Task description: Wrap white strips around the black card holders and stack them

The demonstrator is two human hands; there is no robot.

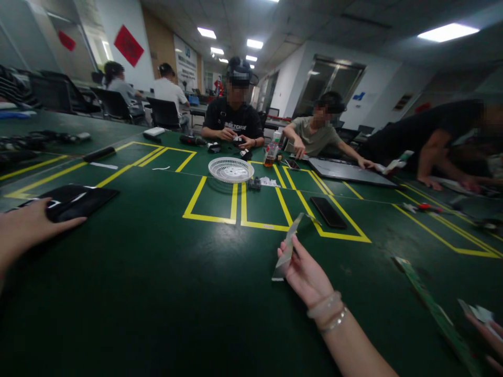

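Observation:
My right hand (308,275) is closed on a thin, crumpled strip of grey-green wrapper (290,246), pinched between thumb and fingers. It is raised over the green table (188,293), and the strip's upper end bends over to the right. At the left edge, my left hand (33,225) lies at a flat black pouch (88,201), thumb stretched out along its near side and apart from the index finger. Part of that hand is outside the picture. Beyond my right hand, a black phone (328,212) lies within yellow tape lines.
A white plastic basket (231,170) stands mid-table beside a small dark part (255,183). Behind it is a bottle (271,152). A long green strip (436,314) lies at right, near another person's hand (489,335). Several people work across the table around a large grey panel (349,172).

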